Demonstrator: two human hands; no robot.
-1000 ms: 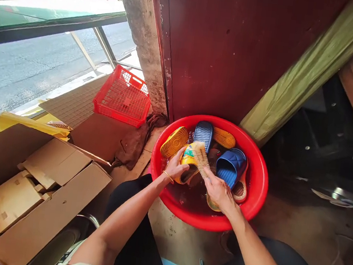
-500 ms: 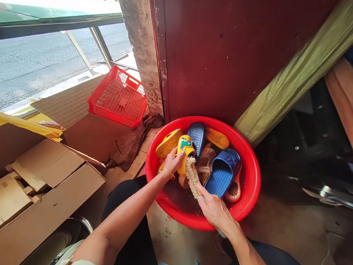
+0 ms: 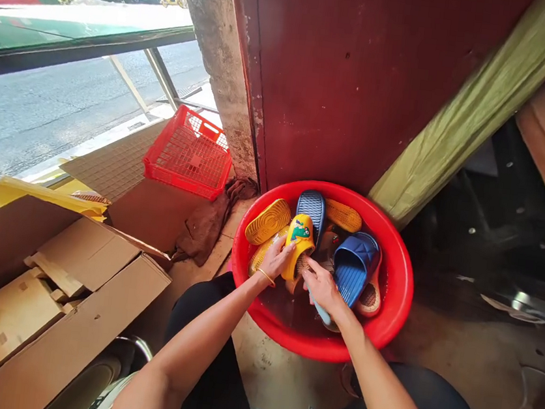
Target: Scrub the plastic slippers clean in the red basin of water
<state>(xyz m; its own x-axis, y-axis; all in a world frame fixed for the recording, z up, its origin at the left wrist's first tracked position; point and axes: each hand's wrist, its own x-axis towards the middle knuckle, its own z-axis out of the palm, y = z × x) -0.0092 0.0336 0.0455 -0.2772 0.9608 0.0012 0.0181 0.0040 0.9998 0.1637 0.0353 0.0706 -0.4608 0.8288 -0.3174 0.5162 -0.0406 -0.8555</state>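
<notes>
My left hand (image 3: 276,258) grips a yellow slipper (image 3: 301,231) with a green cartoon figure on its strap, held over a red basin (image 3: 403,291). In my right hand (image 3: 323,285) is a scrubbing brush (image 3: 317,307) with a pale blue handle; its bristles are inside the slipper's opening, mostly hidden. Around them in the basin lie a blue slipper (image 3: 356,266), another blue slipper (image 3: 311,207) sole up, a yellow slipper (image 3: 268,222) on the left and a yellow sole (image 3: 343,216) at the back. Dark water shows at the basin's front.
A red plastic crate (image 3: 189,156) and a brown cloth (image 3: 203,233) lie left of the basin. An open cardboard box (image 3: 87,315) with wooden pieces stands nearer on the left. Behind the basin rises a dark red panel (image 3: 344,94).
The brush has gone from the front of the yellow slipper's opening into it, my right hand moving closer to my left. The whole view has shifted slightly.
</notes>
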